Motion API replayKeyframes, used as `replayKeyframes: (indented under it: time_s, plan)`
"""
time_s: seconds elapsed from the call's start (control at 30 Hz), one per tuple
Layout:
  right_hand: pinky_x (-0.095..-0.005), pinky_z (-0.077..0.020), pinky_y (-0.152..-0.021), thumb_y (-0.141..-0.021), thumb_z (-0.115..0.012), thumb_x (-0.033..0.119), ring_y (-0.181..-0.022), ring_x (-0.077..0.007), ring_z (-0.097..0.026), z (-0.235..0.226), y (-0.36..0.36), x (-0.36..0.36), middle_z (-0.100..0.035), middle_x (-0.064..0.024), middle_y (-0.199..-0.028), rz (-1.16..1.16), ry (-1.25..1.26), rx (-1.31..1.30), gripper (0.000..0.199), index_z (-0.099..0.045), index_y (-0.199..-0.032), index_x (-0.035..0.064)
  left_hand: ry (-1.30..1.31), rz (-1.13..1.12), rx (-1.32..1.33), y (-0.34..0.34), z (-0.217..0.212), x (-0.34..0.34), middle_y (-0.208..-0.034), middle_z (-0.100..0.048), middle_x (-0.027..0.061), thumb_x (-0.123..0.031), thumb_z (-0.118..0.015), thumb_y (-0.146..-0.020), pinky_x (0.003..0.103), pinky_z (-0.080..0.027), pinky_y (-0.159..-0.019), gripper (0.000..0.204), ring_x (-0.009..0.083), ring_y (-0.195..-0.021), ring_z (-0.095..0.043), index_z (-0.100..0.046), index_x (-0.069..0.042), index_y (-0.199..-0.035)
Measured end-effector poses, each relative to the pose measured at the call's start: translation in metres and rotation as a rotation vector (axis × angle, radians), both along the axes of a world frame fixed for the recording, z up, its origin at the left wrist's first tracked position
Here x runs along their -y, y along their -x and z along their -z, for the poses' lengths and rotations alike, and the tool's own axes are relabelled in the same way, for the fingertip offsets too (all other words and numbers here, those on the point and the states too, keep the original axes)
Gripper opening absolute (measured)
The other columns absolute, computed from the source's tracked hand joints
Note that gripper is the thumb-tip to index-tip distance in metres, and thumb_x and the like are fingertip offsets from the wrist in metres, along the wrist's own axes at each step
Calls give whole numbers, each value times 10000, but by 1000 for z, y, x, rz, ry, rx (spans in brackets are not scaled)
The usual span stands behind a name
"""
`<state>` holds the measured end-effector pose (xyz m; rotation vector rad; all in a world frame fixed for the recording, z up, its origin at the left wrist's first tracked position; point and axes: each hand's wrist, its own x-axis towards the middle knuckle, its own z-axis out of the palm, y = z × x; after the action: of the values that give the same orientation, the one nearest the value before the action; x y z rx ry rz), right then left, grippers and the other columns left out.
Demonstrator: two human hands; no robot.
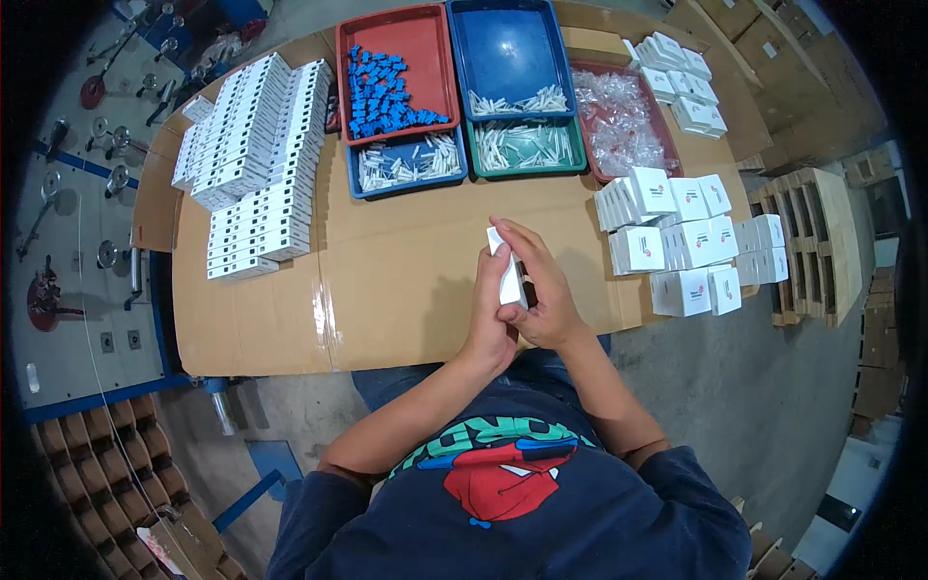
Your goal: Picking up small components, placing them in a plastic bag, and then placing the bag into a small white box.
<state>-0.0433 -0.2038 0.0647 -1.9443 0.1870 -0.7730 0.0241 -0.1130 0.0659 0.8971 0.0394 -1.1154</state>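
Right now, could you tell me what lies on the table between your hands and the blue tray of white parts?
Nothing: in the head view, only bare cardboard tabletop separates the hands, left hand and right hand, from the blue tray.

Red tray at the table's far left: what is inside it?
The red tray holds a heap of small blue plastic pieces, piled toward its left and near side. The tray floor beneath the heap is covered, so anything underneath cannot be seen.

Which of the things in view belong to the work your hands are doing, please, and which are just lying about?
In hand:
- small white cardboard box, gripped by left hand and right hand
- stacked white boxes, left
- white boxes, right
- trays of small parts: red tray, blue tray

Lying about:
- wooden pallet
- brown cartons
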Motion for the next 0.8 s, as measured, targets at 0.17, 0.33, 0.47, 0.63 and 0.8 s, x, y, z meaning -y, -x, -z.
replayKeyframes:
  time_s: [0.17,0.33,0.47,0.63,0.8]
  plan:
    - [-468,-416,-1114,-949,-588,638,-1341,-418,-504,-4,-3,0,-486,-256,-1483,9,152,-10,872,-465,-1478,-44,55,6,-34,-1,-4,-2,-1140,-620,45,-612,-527,-990,332,-513,-920,596,174,-1077,-631,-540,-120,-1326]
    - [-484,-482,-1026,-1007,-477,629,-1237,-468,-563,-6,-4,-4,-519,-308,-1401,49,237,37,831,-494,-1430,-86,37,-6,-53,2,2,-5,-1073,-638,33,-603,-520,-997,316,-519,-876,557,164,-1018,-645,-573,-120,-1270]
    - [-483,-505,-995,-1017,-468,616,-1190,-479,-590,-6,-2,-10,-542,-323,-1362,63,267,56,817,-514,-1406,-101,26,-62,-28,9,3,-8,-1061,-638,32,-599,-518,-999,311,-519,-864,544,160,-1003,-645,-577,-121,-1252]
    - [-481,-488,-1022,-1051,-343,637,-1213,-480,-597,-5,2,-12,-549,-341,-1379,63,260,43,847,-499,-1410,-114,39,-92,-14,15,12,-8,-1068,-632,22,-594,-513,-1005,302,-517,-857,533,143,-1004,-639,-573,-128,-1256]
    - [-483,-486,-1023,-1060,-317,632,-1209,-478,-603,0,4,-15,-574,-334,-1359,62,232,58,837,-510,-1404,-107,30,-88,-13,19,12,-11,-1074,-626,15,-587,-504,-1012,296,-518,-856,518,131,-1004,-636,-567,-139,-1264]
